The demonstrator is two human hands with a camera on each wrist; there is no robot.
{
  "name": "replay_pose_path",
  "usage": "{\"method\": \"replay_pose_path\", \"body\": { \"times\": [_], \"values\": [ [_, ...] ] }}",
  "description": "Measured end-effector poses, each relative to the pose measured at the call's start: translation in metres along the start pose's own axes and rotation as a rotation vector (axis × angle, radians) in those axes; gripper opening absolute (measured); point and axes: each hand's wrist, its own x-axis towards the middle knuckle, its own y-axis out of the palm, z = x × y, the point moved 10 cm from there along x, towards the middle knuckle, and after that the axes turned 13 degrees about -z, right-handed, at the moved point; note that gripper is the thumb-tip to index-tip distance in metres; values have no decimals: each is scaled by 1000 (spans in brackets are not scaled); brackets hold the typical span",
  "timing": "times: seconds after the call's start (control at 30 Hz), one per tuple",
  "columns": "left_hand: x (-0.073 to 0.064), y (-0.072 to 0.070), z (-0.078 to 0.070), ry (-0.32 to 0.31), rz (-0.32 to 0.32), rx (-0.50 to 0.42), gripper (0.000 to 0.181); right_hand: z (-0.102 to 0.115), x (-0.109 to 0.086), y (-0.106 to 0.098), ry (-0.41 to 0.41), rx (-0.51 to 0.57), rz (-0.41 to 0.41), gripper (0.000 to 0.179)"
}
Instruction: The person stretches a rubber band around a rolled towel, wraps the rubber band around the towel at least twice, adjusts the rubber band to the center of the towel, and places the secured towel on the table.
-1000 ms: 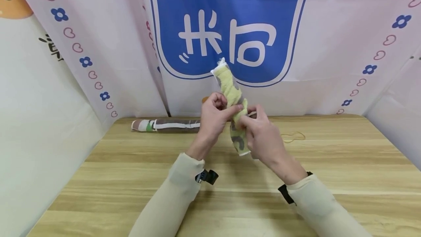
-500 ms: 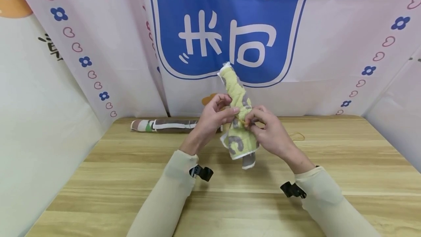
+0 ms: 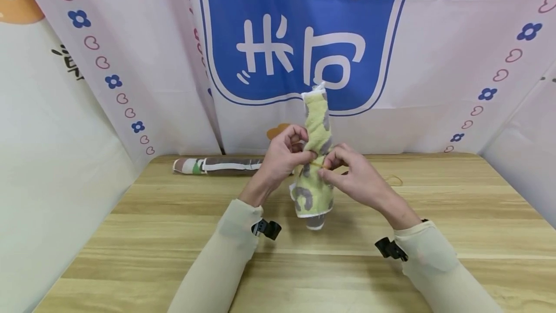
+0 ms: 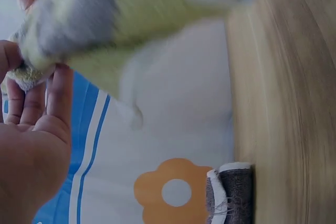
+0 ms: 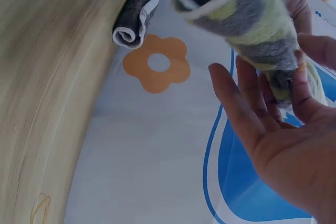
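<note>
A rolled towel (image 3: 313,192), yellow with grey patches and white edging, stands nearly upright above the table between both hands. My left hand (image 3: 282,151) grips its middle from the left with thumb and fingers. A thin yellow rubber band (image 3: 319,164) crosses the towel's waist, where the cloth is drawn narrow. From the right, my right hand (image 3: 358,177) pinches that band between thumb and fingertips. In the left wrist view the towel (image 4: 152,3) flares out below the grip, and the right wrist view shows the same flare of cloth (image 5: 268,24).
On the table's back left lies a rolled dark towel (image 3: 232,165) with white edging and a green patch at one end. Another loose rubber band (image 3: 394,180) lies to the right. A printed cloth backdrop (image 3: 256,132) hangs behind the wooden table (image 3: 173,255).
The yellow towel has swung from leaning left to nearly upright, and its lower end has spread wider. The right hand has shifted slightly; the rubber band now shows across the towel's front.
</note>
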Motion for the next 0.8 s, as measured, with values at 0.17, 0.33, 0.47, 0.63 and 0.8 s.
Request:
{"method": "replay_pose_path", "body": {
  "times": [0.17, 0.33, 0.47, 0.63, 0.8],
  "values": [
    [0, 2, 3, -27, 32, -44, 32, 2, 1, -4, -29, -32, -6, 21],
    [1, -2, 4, -44, 38, -82, 31, 7, 2, -8, -84, -93, -17, 23],
    [1, -2, 5, -63, 49, -97, 29, 10, 1, -12, -128, -192, -38, 27],
    [1, -2, 9, -101, 50, -139, 28, 16, 0, -14, -180, -296, -60, 33],
    [1, 1, 14, -152, 52, -190, 29, 19, -1, -16, -207, -379, -92, 37]
  ]
}}
